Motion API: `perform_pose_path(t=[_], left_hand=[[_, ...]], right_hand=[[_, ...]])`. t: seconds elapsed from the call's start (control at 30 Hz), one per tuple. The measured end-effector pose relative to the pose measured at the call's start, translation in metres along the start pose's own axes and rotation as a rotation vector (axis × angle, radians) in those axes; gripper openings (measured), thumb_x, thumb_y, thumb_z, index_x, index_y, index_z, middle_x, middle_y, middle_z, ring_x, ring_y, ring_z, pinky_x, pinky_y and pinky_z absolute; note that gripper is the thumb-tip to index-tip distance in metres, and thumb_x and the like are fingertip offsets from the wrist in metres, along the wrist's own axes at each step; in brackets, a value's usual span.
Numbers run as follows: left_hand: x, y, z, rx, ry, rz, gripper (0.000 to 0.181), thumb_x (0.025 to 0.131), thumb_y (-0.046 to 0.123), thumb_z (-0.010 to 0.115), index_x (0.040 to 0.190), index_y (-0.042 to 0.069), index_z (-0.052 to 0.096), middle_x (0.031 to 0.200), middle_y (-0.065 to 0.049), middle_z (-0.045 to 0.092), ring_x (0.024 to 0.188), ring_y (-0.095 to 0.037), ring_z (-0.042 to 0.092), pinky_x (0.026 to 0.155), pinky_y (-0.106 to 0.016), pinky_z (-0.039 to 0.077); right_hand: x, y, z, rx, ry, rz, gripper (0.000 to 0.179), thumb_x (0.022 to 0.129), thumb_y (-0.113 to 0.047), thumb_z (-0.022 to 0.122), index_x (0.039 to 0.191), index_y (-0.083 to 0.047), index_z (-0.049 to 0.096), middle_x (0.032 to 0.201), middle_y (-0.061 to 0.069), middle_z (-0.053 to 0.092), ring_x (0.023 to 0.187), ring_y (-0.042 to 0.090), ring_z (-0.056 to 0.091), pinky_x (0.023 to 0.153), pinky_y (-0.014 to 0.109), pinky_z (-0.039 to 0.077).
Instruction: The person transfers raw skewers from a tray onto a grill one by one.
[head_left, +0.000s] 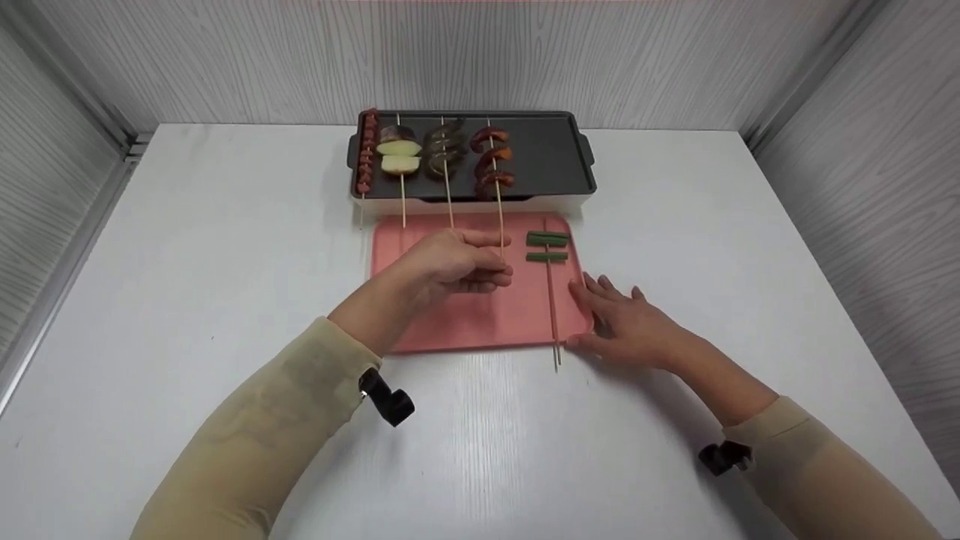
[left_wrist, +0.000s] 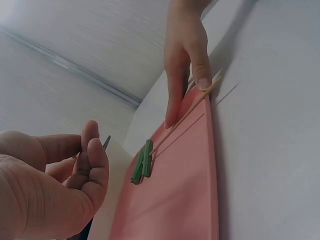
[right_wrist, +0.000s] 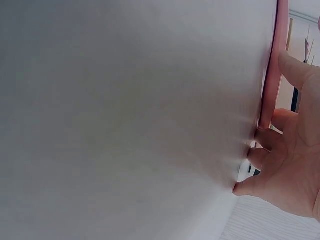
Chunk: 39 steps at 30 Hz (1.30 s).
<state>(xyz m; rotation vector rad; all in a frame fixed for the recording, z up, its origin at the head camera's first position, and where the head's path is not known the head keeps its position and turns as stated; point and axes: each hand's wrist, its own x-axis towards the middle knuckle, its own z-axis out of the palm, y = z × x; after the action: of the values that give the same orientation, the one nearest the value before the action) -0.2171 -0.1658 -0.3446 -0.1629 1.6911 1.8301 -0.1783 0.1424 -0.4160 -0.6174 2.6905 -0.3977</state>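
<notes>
My left hand pinches the bare lower stick of a skewer of red-brown curled sausage, whose loaded part is over the dark griddle. Beneath that hand is a pink tray. My right hand has its fingers spread and touches the tray's right edge, with its fingertips reaching the table in the right wrist view. On the tray's right side is a skewer of short green vegetable pieces, its stick ends jutting past the front rim. In the left wrist view the held stick is mostly hidden by fingers.
Left of the held skewer, the griddle carries a thin red sausage skewer, a skewer with pale onion-like pieces and a dark brown spiral skewer. Their sticks hang over the front edge. Grained walls enclose the white table.
</notes>
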Motion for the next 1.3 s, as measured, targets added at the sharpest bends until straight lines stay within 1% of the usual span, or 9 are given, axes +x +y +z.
perform_pose_path(t=[0.1,0.27,0.37,0.53,0.73,0.93,1.0,1.23,1.3], left_hand=[[0.008,0.007,0.0,-0.008,0.015,0.001,0.046,0.105,0.005,0.067,0.15,0.008,0.061,0.102,-0.014,0.078,0.083,-0.017,0.076,0.075,-0.027,0.061],[0.019,0.018,0.0,0.003,0.029,-0.003,0.047,0.106,0.006,0.065,0.153,0.008,0.057,0.097,-0.009,0.077,0.083,-0.016,0.075,0.077,-0.028,0.06],[0.024,0.022,0.0,0.015,0.029,-0.006,0.049,0.107,0.006,0.063,0.155,0.009,0.054,0.101,-0.01,0.077,0.085,-0.016,0.075,0.079,-0.028,0.059],[0.033,0.026,0.0,0.014,0.048,-0.007,0.047,0.106,0.004,0.064,0.153,0.008,0.057,0.105,-0.012,0.077,0.085,-0.016,0.074,0.078,-0.028,0.059],[0.038,0.028,-0.001,0.019,0.054,-0.022,0.049,0.106,0.004,0.065,0.153,0.008,0.056,0.113,-0.016,0.077,0.086,-0.016,0.074,0.079,-0.028,0.06],[0.043,0.028,-0.002,0.03,0.05,-0.028,0.05,0.106,0.005,0.064,0.155,0.009,0.055,0.103,-0.01,0.077,0.088,-0.017,0.074,0.079,-0.029,0.06],[0.045,0.028,-0.002,0.028,0.046,-0.031,0.051,0.106,0.004,0.064,0.156,0.009,0.053,0.102,-0.01,0.076,0.087,-0.017,0.074,0.08,-0.029,0.06],[0.053,0.024,-0.002,0.032,0.047,-0.024,0.053,0.107,0.003,0.062,0.158,0.008,0.05,0.12,-0.017,0.074,0.085,-0.016,0.073,0.091,-0.034,0.06],[0.054,0.022,-0.001,0.029,0.053,-0.018,0.053,0.107,0.002,0.061,0.158,0.007,0.049,0.12,-0.018,0.073,0.084,-0.016,0.073,0.09,-0.034,0.06]], right_hand=[[-0.001,0.001,0.0,0.005,0.007,-0.004,0.092,0.1,-0.07,0.058,0.169,-0.018,0.027,0.174,0.008,0.022,0.162,0.034,0.016,0.125,0.07,0.013],[-0.001,0.001,0.0,0.006,0.007,0.002,0.093,0.1,-0.071,0.058,0.17,-0.018,0.026,0.175,0.008,0.022,0.162,0.033,0.016,0.125,0.07,0.013],[0.0,0.0,0.001,0.001,0.002,0.003,0.093,0.099,-0.071,0.057,0.17,-0.019,0.025,0.175,0.007,0.021,0.162,0.033,0.016,0.125,0.07,0.013],[0.0,-0.001,0.0,0.003,-0.001,0.006,0.093,0.099,-0.07,0.058,0.17,-0.02,0.025,0.175,0.005,0.02,0.162,0.032,0.015,0.126,0.069,0.012],[0.0,0.0,0.0,0.008,-0.008,0.016,0.093,0.099,-0.071,0.058,0.17,-0.022,0.023,0.175,0.003,0.019,0.162,0.03,0.014,0.127,0.067,0.012],[-0.001,0.001,0.0,0.007,0.004,0.011,0.093,0.099,-0.07,0.059,0.17,-0.021,0.024,0.175,0.005,0.02,0.162,0.031,0.015,0.126,0.068,0.013],[-0.002,0.002,0.0,0.006,0.008,0.003,0.093,0.1,-0.069,0.059,0.17,-0.02,0.024,0.175,0.006,0.02,0.162,0.032,0.015,0.126,0.069,0.013],[-0.002,0.0,-0.001,0.005,0.003,0.005,0.092,0.1,-0.068,0.059,0.17,-0.019,0.025,0.175,0.007,0.021,0.162,0.032,0.015,0.126,0.069,0.013],[-0.001,-0.001,-0.001,0.004,-0.001,0.007,0.092,0.1,-0.068,0.058,0.17,-0.02,0.025,0.175,0.007,0.021,0.162,0.032,0.015,0.126,0.068,0.013]])
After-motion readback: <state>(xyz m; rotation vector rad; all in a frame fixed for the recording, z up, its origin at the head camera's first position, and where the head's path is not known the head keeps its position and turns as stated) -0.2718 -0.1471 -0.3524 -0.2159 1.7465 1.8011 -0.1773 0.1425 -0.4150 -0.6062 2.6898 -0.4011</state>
